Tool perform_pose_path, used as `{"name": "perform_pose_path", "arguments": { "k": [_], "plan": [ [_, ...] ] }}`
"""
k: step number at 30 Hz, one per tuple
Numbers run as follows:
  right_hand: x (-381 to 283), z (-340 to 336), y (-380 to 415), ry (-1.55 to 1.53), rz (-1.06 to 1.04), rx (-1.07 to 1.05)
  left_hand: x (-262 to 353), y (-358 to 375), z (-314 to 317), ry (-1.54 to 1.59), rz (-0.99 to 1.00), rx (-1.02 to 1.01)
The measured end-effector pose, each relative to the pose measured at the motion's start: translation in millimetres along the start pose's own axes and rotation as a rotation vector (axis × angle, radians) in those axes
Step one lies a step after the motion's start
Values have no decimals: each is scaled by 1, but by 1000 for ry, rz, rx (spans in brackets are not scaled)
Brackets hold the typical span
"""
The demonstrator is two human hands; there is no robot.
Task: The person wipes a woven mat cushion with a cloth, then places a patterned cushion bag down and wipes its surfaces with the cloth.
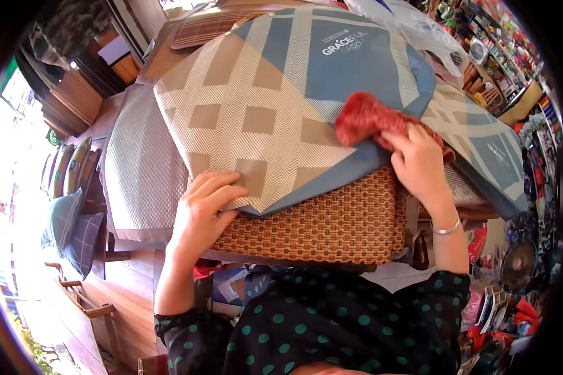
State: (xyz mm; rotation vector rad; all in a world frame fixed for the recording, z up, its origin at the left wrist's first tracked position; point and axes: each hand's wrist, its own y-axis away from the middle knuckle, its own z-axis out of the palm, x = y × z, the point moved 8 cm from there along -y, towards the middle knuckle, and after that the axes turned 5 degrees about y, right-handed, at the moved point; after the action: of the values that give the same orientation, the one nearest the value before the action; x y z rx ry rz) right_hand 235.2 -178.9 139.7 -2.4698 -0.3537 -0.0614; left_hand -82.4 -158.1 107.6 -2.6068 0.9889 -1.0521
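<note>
A large patterned mat (256, 119) in beige and blue, with the printed word GRACEFUL, lies spread before me. My left hand (209, 203) rests on its near left edge, fingers laid over the surface and slightly bent, thumb apart near the corner. In my right hand (416, 159) is a bunched red cloth (366, 119), gripped between thumb and fingers. The cloth lies over the blue part of the mat on the right side. A bracelet is on my right wrist.
Beneath the mat is a brown woven mat (306, 225). A grey textured mat (141, 162) lies to the left, another GRACEFUL piece (481, 140) to the right. Clear plastic (413, 31) sits at the back. Cushions (72, 219) stand at left; cluttered goods fill the right.
</note>
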Motion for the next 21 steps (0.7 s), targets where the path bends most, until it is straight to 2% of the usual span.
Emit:
{"name": "perform_pose_path", "arguments": {
  "k": [2, 4, 5, 6, 8, 10, 12, 14, 16, 18, 20, 21],
  "plan": [
    [-16, 0, -5, 70, -59, -51, 3, -5, 3, 33, 37, -3],
    [-75, -14, -10, -118, -242, -9, 15, -8, 12, -63, 163, -89],
    [-106, -14, -6, -181, -355, 59, 18, -8, 13, -38, 140, -125],
    [-130, -14, -2, -245, -447, 23, 17, -6, 12, -41, 154, -127],
    [-135, -9, -3, -232, -459, -5, 9, 3, 12, -165, 181, -222],
    [-96, 8, -17, 12, -380, -85, 11, 10, 1, -119, 182, -226],
    [-29, 36, -31, 154, -182, -117, -3, 27, -17, -70, 150, -172],
    [26, 43, -42, 126, -36, -84, -8, 31, -22, -37, 127, -161],
    [36, 44, -52, 113, -22, -100, -4, 31, -22, -29, 148, -190],
    [-16, 40, -56, 87, -122, -238, -3, 24, -22, -7, 164, -192],
    [-92, 27, -43, -81, -414, -243, -1, 19, -23, 14, 184, -202],
    [-116, 25, -33, -149, -481, -188, -2, 20, -22, 13, 186, -227]
  ]
}}
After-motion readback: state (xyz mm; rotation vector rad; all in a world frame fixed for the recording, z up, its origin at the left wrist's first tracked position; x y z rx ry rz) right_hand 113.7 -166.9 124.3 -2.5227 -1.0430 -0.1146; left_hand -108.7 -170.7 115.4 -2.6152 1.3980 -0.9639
